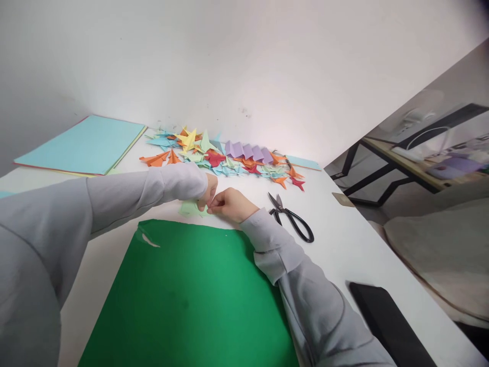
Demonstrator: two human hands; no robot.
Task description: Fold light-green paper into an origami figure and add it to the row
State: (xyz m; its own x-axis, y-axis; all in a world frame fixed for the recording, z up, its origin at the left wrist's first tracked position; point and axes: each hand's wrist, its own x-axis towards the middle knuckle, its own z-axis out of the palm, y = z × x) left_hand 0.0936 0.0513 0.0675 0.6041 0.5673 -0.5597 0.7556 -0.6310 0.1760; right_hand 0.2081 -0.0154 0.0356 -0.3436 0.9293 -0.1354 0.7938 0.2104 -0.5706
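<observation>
A small light green piece of paper (188,208) lies on the white table just beyond the top edge of a green sheet (191,290). My left hand (208,191) is closed at its right end, fingertips pointing down onto it. Beside it, my right hand (234,204) pinches the same end between thumb and fingers. Both hands nearly touch, and the fingers hide the part of the paper between them. The green sheet has a torn slit near its upper left corner. Black-handled scissors (290,216) lie with blades apart, to the right of my right hand.
Folded paper figures in several colours, with a purple pleated row (248,152), line the wall behind my hands. A stack of coloured sheets (87,145) lies at the back left. A flat black object (389,321) rests at the right. Another desk (405,163) stands beyond.
</observation>
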